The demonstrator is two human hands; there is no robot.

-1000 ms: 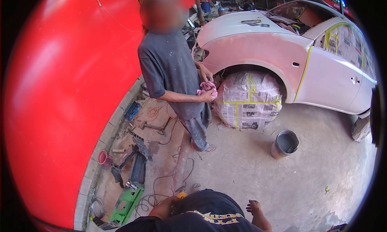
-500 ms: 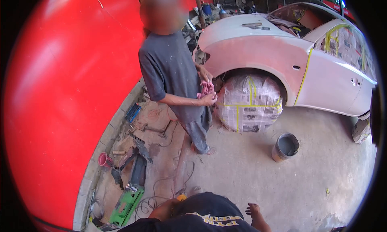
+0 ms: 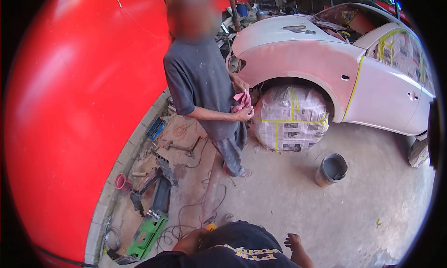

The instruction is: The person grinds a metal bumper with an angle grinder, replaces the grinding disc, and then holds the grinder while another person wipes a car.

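The work around the car (image 3: 302, 58) looks to me about in the middle. The front wheel (image 3: 291, 119) is already fully wrapped in newspaper with yellow tape, and the side window (image 3: 400, 49) is covered in the same way. The fender shows dull pinkish and whitish patches, so I judge that the preparing of the surface is mostly done and the final colour is not yet put on. A co-worker in a grey shirt (image 3: 200, 81) stands just beside the wrapped wheel and holds a pink rag (image 3: 242, 100) in both hands. A grey bucket (image 3: 331, 168) stands on the concrete floor (image 3: 326, 212), near the wheel. The person's left hand (image 3: 201, 232) is low in the view, at the edge of their dark shirt (image 3: 237, 244). It is touching, or very close to, a small yellow thing (image 3: 210, 227). The shirt hides the fingers, so I cannot tell if they grasp it or only rest beside it. The right hand (image 3: 292, 240) is on the other side of the shirt, well apart from the yellow thing, with the fingers spread loose and nothing in them. Cables (image 3: 186, 216) and a green tool (image 3: 148, 233) lie on the floor near the left hand, along the red wall (image 3: 70, 105).
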